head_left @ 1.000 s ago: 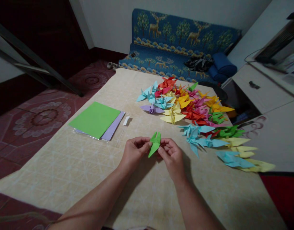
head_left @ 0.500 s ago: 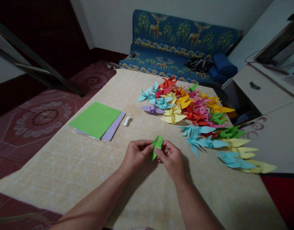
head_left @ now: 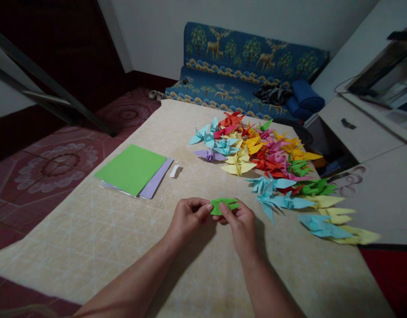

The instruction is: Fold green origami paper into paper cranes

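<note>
At the left of the frame a stack of coloured sheets (head_left: 133,170), green on top, lies flat on the surface (head_left: 90,238), with bare cloth below it and toward the lower left edge. At lower centre the left hand (head_left: 186,217) and right hand (head_left: 242,219) each pinch an end of a small green folded paper (head_left: 224,205), held level just above the surface. This looks like a late fold; the next crease likely calls for steady fingertip pressure. To the right, a spread of finished paper cranes (head_left: 272,168) crowds the surface toward its right edge.
</note>
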The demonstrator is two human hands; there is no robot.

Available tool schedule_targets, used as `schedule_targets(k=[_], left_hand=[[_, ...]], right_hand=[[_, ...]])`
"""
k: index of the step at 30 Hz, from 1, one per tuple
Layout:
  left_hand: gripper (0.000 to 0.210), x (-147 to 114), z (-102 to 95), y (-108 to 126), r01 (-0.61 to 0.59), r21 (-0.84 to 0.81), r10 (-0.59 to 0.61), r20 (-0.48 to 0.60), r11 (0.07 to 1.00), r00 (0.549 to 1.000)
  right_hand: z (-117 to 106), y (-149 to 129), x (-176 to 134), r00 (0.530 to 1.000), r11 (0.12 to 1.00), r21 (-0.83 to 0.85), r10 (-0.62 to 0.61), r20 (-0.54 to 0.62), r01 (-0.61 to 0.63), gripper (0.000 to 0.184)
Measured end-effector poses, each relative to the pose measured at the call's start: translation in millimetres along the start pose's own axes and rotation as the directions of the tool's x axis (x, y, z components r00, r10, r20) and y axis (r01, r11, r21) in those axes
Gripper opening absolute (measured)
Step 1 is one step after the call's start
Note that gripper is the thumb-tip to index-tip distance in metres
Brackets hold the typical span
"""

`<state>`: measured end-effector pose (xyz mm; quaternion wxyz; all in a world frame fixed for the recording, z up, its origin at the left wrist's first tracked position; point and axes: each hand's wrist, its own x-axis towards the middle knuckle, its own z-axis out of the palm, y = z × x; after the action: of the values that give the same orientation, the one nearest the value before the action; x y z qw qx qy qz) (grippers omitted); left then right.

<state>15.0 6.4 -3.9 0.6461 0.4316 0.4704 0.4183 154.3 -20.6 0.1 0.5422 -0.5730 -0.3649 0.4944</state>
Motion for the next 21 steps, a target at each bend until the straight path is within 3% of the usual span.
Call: schedule_targets(k=[5,11,21], left_hand=[[0.031,-1.9,0.4,0.2,-0.059,0.095,0.060,-0.013,0.994,0.998],[0.032,-5.0,0.1,1.9,-0.134,0.034,0.135,-0.013,0.990,0.991],[0.023,-1.1,0.0,-2.7,-0.163,0.122,0.165,-0.005,0.979,0.986]], right_hand=[[1.9,2.4,1.6,0.998,1.000,-0.014,-0.013,-0.058,0.012,0.032],[-2.9,6.7,4.0,0.991,0.999,-0.008,-0.045,-0.128,0.045,0.032],[-1.9,9.8,3.9,0.990,0.998,0.015,-0.056,-0.132,0.058,0.030]])
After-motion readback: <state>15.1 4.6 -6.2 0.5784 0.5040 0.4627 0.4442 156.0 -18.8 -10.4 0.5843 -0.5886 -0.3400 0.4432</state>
